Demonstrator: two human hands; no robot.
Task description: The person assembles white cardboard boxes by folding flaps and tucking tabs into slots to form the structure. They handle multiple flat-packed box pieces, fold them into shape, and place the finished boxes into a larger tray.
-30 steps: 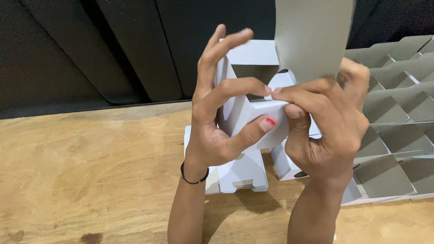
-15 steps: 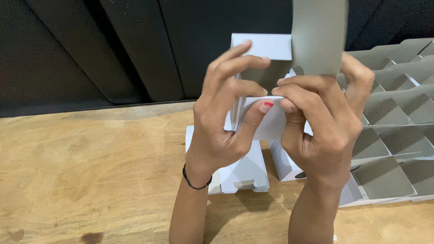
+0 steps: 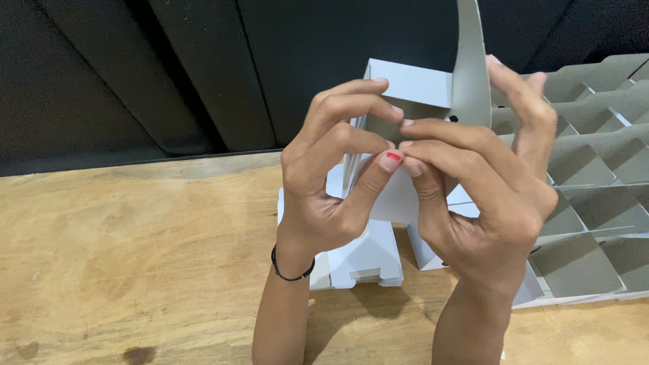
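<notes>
Both my hands hold a small white cardboard box (image 3: 412, 84) raised above a wooden table (image 3: 135, 257). My left hand (image 3: 331, 182) grips its left side, fingers curled over the top edge, thumb with a red nail pressed on the front. My right hand (image 3: 487, 182) grips the right side, fingers meeting the left ones at the front. A tall grey flap (image 3: 471, 67) of the box stands upright past my right fingers. Under my hands lies a stack of flat white box blanks (image 3: 362, 260).
A grey cardboard divider grid (image 3: 588, 176) with several cells sits on the table at the right. A dark wall of slanted panels (image 3: 169, 74) runs behind the table's far edge. A black band circles my left wrist (image 3: 291, 270).
The box has been lifted higher and turned. The grey flap now stands edge-on and narrower. My left fingers have folded down over the box's top edge.
</notes>
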